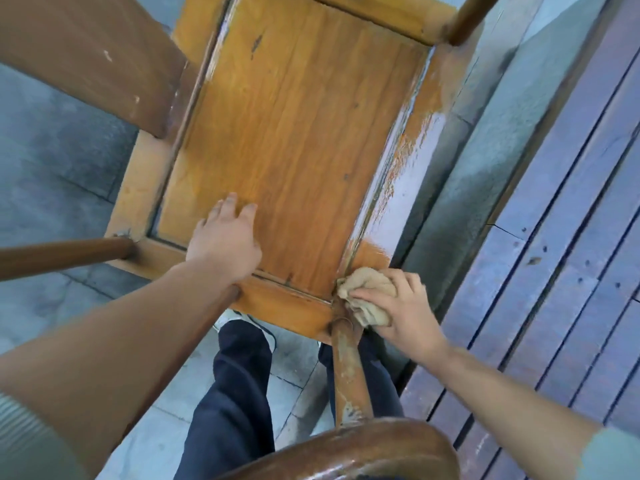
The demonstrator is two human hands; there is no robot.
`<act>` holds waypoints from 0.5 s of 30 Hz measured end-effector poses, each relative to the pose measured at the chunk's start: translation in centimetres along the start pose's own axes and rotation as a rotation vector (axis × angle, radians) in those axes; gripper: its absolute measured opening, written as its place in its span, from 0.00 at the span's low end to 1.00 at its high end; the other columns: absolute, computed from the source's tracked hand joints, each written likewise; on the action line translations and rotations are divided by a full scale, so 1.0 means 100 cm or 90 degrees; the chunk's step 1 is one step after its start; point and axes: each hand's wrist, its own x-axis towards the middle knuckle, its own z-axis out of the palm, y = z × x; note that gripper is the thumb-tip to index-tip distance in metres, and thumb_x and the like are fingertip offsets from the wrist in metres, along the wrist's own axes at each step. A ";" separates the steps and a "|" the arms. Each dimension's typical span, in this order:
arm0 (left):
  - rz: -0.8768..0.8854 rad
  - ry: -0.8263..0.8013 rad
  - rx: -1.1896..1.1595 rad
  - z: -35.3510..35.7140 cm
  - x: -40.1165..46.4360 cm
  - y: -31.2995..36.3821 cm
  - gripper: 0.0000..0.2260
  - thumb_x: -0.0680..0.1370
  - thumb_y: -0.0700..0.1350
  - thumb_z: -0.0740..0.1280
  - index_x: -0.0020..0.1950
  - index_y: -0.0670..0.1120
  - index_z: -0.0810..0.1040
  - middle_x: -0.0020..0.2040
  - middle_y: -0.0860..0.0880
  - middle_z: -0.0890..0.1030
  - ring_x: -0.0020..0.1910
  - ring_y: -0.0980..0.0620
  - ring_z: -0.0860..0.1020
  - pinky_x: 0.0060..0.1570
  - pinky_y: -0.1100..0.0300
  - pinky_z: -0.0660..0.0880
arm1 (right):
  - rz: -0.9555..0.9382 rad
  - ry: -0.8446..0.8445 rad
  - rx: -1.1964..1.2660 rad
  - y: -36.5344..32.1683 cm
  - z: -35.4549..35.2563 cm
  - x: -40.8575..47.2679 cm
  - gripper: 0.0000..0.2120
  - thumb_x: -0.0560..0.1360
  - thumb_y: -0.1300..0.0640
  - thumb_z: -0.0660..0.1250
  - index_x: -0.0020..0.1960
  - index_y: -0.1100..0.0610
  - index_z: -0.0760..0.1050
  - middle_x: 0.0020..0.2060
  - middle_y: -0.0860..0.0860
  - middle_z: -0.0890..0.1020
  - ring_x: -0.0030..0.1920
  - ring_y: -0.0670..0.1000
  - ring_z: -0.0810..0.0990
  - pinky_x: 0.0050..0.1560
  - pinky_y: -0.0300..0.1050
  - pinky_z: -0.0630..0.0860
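Note:
A wooden chair seat [294,140] with an orange-brown panel and a lighter frame fills the middle of the view. My left hand [225,237] rests flat on the near part of the panel, fingers spread. My right hand [401,306] grips a crumpled beige cloth [367,292] and presses it on the seat's near right corner, beside a round wooden post [349,372]. The right frame rail [405,174] is wet and shiny.
A broad brown back slat [86,53] crosses the upper left. A round rail [62,254] runs at the left, and a curved armrest [363,452] sits at the bottom. Dark wooden decking [571,237] lies right, grey stone floor left. My legs stand under the seat.

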 end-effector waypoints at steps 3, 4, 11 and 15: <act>0.009 -0.011 0.013 0.004 0.003 0.009 0.29 0.81 0.46 0.59 0.80 0.49 0.53 0.81 0.42 0.47 0.80 0.42 0.49 0.76 0.43 0.56 | 0.026 0.084 -0.035 -0.015 0.008 0.019 0.25 0.65 0.50 0.82 0.60 0.39 0.81 0.62 0.53 0.76 0.58 0.60 0.69 0.55 0.58 0.71; 0.008 -0.009 0.016 0.006 0.003 0.010 0.29 0.81 0.46 0.59 0.80 0.50 0.53 0.81 0.43 0.47 0.80 0.42 0.49 0.76 0.44 0.56 | 0.000 0.079 -0.061 -0.020 0.008 0.025 0.26 0.64 0.50 0.82 0.60 0.39 0.81 0.62 0.53 0.76 0.57 0.61 0.69 0.53 0.58 0.71; 0.002 -0.013 0.018 0.014 -0.004 0.010 0.29 0.81 0.48 0.59 0.81 0.50 0.53 0.81 0.43 0.48 0.80 0.43 0.50 0.76 0.43 0.56 | -0.282 -0.119 -0.221 -0.021 -0.007 0.048 0.28 0.67 0.53 0.77 0.66 0.39 0.78 0.63 0.52 0.76 0.56 0.59 0.74 0.51 0.52 0.65; -0.008 -0.004 0.017 0.018 -0.006 -0.004 0.28 0.80 0.48 0.59 0.80 0.50 0.54 0.81 0.44 0.49 0.80 0.44 0.50 0.76 0.43 0.56 | -0.139 0.022 -0.211 -0.002 -0.026 0.085 0.25 0.66 0.54 0.77 0.61 0.39 0.80 0.57 0.53 0.75 0.54 0.59 0.72 0.50 0.53 0.73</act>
